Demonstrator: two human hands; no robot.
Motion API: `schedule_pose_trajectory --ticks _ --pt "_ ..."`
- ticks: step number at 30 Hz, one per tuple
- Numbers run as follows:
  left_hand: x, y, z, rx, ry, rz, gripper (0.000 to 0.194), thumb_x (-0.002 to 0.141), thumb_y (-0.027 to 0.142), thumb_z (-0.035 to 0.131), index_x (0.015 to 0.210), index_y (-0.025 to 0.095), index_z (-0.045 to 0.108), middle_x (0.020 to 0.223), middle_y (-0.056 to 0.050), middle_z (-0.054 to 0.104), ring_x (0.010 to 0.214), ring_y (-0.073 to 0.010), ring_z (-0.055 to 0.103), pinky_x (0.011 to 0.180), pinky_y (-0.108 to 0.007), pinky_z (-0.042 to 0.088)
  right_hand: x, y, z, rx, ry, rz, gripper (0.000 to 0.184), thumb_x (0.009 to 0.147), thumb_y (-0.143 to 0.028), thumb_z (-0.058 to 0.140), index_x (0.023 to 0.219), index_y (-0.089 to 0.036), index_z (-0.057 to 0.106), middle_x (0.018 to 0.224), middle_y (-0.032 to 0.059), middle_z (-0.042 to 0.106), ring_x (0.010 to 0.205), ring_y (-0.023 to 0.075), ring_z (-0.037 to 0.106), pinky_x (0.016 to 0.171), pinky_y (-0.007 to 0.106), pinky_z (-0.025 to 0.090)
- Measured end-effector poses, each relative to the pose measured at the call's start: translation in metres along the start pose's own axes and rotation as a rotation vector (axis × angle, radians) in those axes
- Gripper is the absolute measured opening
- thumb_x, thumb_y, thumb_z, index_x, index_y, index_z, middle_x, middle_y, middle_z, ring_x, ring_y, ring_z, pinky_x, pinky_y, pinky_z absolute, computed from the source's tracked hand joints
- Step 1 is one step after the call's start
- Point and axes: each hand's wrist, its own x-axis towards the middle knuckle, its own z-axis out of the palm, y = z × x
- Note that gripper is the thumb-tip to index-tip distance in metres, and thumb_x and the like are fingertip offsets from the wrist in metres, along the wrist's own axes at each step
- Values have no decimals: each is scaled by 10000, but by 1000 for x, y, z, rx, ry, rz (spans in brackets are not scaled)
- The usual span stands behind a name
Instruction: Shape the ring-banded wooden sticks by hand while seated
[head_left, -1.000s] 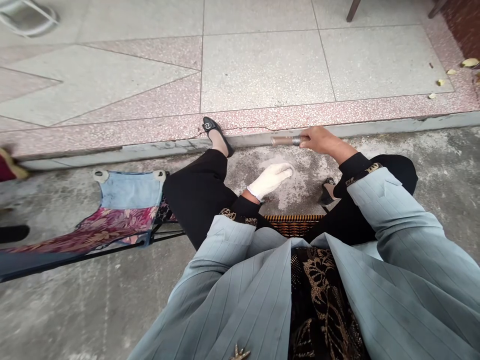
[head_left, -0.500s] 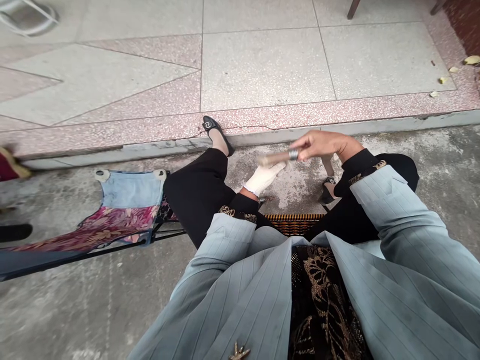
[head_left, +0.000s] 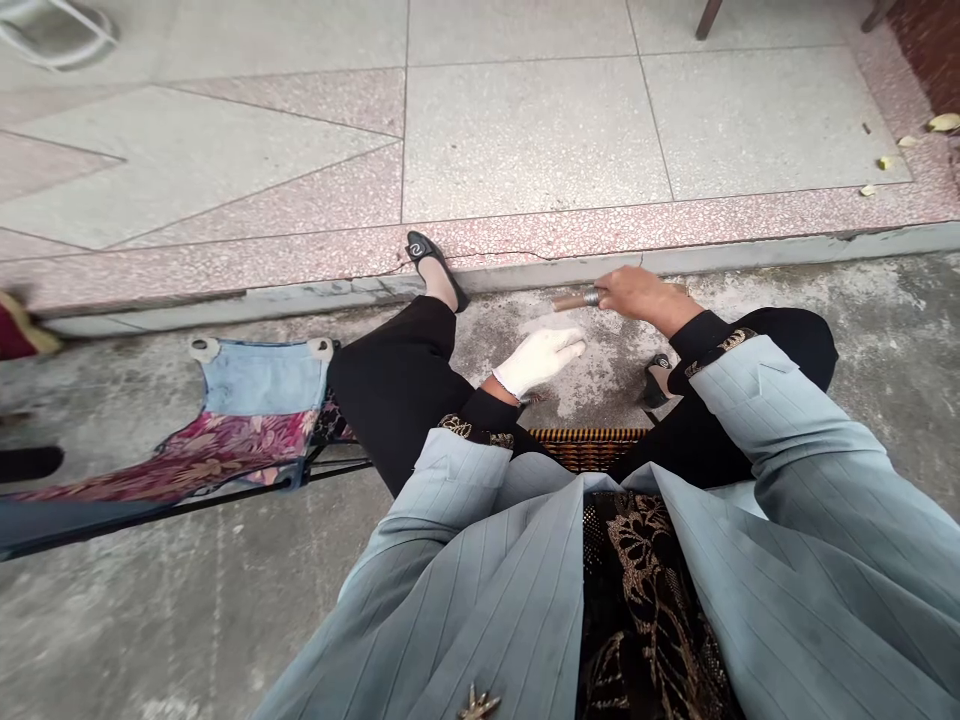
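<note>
In the head view my left hand [head_left: 540, 362] wears a white knit glove and hangs over the concrete between my knees. Its fingers point right and are drawn together; whatever they may hold does not show. My right hand [head_left: 637, 296], bare, is closed around a short brown stick-like tool [head_left: 574, 301] with a silver coiled band [head_left: 592, 297] near the grip. The tool's free end points left, above and apart from the gloved fingers. Its exact kind cannot be made out.
Below my lap shows the edge of a woven wicker seat [head_left: 589, 450]. A folding chair with patched, flowered cloth [head_left: 259, 380] stands to the left. Ahead runs a raised tiled step [head_left: 525, 140], with my left shoe [head_left: 435, 270] on its edge. A chair leg [head_left: 707, 18] stands at the top.
My right hand has turned and drawn the tool up and away from the glove; before, the blurred tool lay across the gloved fingers. My left hand has shifted slightly right.
</note>
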Motion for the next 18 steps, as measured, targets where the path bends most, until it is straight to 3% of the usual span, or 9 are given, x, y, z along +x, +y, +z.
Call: schedule_pose_trajectory --ticks 3,5,7,9,10,13,15,18 --pt "-2 -7 -7 -16 34 -14 362 944 387 430 1026 169 707 921 -48 699 889 -199 619 839 -294 452 -2 -1 2 -70 -275 -106 228 814 -216 682 1013 -153 773 912 110 725 771 205 615 632 296 370" --pt "-1 -13 -10 -98 76 3 358 938 396 445 1047 170 700 952 -45 701 897 -195 620 852 -294 455 -4 3 0 72 -491 -270 242 792 -240 712 1019 -199 785 863 51 725 731 165 593 628 272 373" --pt "1 -18 -9 -224 129 -8 340 922 406 474 1015 157 687 961 -53 698 880 -189 617 830 -291 463 -7 8 -5 316 -586 -426 323 793 -312 716 1098 -223 769 841 13 715 707 137 572 636 253 387" --pt "3 -21 -5 -375 178 -82 321 907 409 496 936 134 659 853 -58 677 742 -163 589 709 -274 461 -10 13 -11 577 -484 -475 404 793 -368 709 1162 -208 742 852 7 703 703 126 560 649 248 404" --pt "5 -22 -2 -432 208 -130 326 914 416 482 911 132 642 776 -44 646 659 -141 549 647 -261 441 -11 14 -14 689 -373 -446 418 794 -374 703 1171 -196 733 855 10 696 701 123 554 654 248 409" --pt "7 -18 6 -473 145 -141 344 939 432 438 882 145 618 665 7 554 547 -102 449 565 -232 382 -11 12 -19 870 -45 -272 378 829 -343 651 1150 -155 720 826 18 671 673 113 531 653 244 408" --pt "6 -13 9 -378 72 -75 341 945 428 433 897 154 631 697 10 572 583 -108 473 595 -231 394 -7 8 -17 820 94 -143 349 867 -327 598 1136 -138 715 811 28 663 660 117 527 642 247 400" --pt "5 -7 8 -177 42 25 337 962 406 422 938 167 659 831 -13 651 747 -142 574 728 -252 432 3 3 -8 474 175 -14 314 866 -306 603 1108 -147 726 885 65 693 724 158 572 648 269 391"
